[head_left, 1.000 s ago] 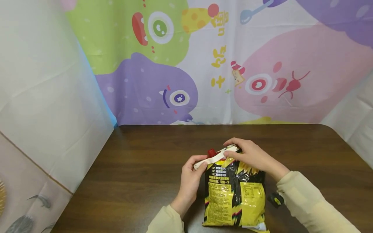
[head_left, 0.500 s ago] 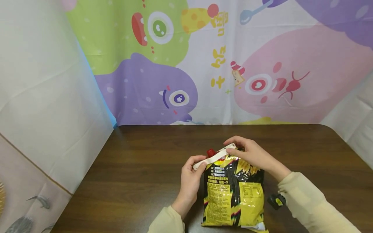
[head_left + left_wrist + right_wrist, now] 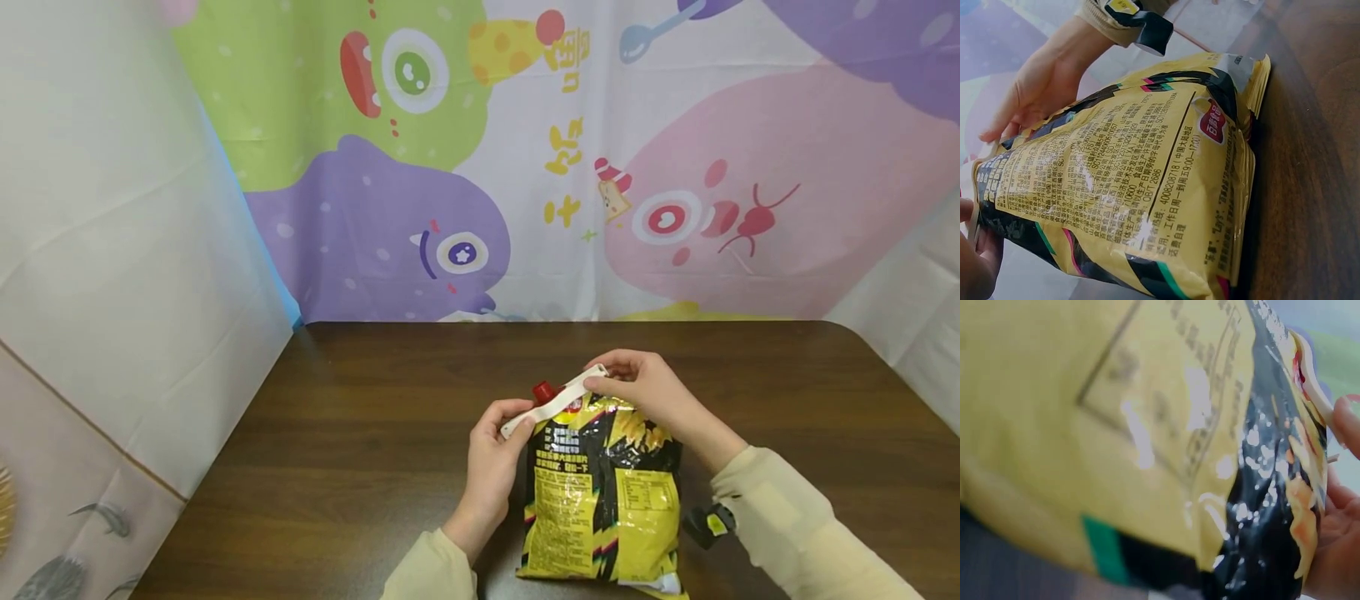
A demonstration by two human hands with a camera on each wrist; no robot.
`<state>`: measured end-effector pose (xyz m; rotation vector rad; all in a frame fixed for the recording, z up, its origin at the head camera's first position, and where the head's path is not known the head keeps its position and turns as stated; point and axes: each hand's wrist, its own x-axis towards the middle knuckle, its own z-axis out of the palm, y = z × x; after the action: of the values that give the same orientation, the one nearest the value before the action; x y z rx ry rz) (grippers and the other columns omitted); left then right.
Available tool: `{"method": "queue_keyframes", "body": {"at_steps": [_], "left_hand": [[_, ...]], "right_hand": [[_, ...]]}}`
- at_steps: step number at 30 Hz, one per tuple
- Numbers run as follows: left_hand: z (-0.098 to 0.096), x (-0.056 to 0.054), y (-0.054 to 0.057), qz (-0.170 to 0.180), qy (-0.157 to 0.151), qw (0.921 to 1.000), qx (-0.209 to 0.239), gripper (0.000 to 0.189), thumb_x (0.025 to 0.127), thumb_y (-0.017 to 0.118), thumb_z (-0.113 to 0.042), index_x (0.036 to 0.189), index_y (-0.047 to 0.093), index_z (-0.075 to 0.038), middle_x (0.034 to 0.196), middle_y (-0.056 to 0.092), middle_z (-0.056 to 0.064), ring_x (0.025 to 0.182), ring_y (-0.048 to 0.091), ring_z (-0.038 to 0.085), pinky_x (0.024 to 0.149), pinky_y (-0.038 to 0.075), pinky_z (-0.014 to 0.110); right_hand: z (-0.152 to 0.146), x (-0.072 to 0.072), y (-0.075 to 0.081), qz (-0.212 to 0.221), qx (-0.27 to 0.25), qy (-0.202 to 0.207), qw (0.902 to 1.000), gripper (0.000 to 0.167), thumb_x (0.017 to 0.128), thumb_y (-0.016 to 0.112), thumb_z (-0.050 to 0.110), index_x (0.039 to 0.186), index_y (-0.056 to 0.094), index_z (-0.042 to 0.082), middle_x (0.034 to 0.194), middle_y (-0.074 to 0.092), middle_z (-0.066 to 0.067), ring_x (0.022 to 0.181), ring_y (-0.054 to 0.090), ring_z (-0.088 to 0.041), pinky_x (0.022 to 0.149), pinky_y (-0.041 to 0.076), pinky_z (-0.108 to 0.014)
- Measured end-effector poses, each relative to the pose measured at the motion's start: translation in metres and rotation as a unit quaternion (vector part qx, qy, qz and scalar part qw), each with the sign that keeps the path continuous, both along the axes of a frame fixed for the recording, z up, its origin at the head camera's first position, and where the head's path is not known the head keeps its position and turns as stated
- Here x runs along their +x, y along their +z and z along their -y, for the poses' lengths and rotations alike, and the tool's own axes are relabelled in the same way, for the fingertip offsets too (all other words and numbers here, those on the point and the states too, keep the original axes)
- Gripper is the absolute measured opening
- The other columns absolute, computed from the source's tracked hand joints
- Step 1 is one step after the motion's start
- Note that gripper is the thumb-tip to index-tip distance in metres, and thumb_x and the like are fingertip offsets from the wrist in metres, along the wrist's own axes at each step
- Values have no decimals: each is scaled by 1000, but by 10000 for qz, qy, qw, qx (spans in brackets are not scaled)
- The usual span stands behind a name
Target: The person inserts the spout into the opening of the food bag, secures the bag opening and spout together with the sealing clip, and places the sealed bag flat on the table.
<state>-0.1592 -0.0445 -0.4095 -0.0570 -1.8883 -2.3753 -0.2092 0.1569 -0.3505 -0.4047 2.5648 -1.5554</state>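
A yellow and black chip bag (image 3: 566,525) stands upright on the table, its printed back towards me. Across its top edge lies a white bag clip (image 3: 558,406), slanting up to the right, with a red cap (image 3: 543,392) jutting out behind it. My left hand (image 3: 491,467) pinches the clip's left end between thumb and fingers. At the other end, my right hand (image 3: 660,400) pinches the clip, thumb in front and fingers behind. The left wrist view shows the bag (image 3: 1129,181) from its bottom; in the right wrist view the right thumb (image 3: 1346,422) touches the clip.
A brown wooden table (image 3: 337,467) spreads to both sides of the bag. A cartoon-printed cloth (image 3: 540,183) hangs behind the table's back edge, and pale cloth (image 3: 135,192) covers the left side. A black wrist strap piece (image 3: 708,523) sits at the right sleeve.
My right fingers have shifted slightly to the right along the clip, so more of its right end shows. The left hand keeps its pinch, and the bag has barely moved.
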Motion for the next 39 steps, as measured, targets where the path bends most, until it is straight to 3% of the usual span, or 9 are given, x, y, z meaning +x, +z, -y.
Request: {"method": "queue_keyframes", "body": {"at_steps": [15,19,26,34,39], "left_hand": [[-2,-1,0,50,84,9999,-115,18,85,60,-3,102,61,1,103,61,11,89,55,12,79,45,25],[-2,-1,0,23,86,9999,-108,18,85,60,-2,102,61,2,103,61,11,89,55,13,79,45,25],[-2,-2,-1,19,122,9998,-132,17,85,60,-1,102,61,2,101,60,11,89,56,13,79,45,25],[-1,-2,-4,159,147,9997,-99,23,84,60,-1,107,58,0,100,60,11,90,55,14,81,46,25],[2,-1,-8,460,-124,9987,-201,33,86,60,-9,116,51,-2,102,59,9,89,55,11,80,45,26]], "right_hand": [[1,0,3,283,143,-315,9990,42,78,69,39,101,65,4,81,63,-7,68,59,-19,63,50,-30],[2,1,4,175,137,-311,9993,37,79,69,36,97,65,4,77,63,-6,67,58,-18,61,49,-29],[5,-1,4,-410,252,-224,9986,26,81,68,27,92,67,2,75,61,-7,65,54,-17,57,45,-28],[7,-2,-1,-224,256,-304,9990,33,81,68,32,96,66,3,74,61,-5,64,53,-16,57,46,-27],[6,-2,0,-335,292,-334,9985,31,81,68,31,97,65,5,77,61,-7,65,54,-16,58,46,-27]]}}
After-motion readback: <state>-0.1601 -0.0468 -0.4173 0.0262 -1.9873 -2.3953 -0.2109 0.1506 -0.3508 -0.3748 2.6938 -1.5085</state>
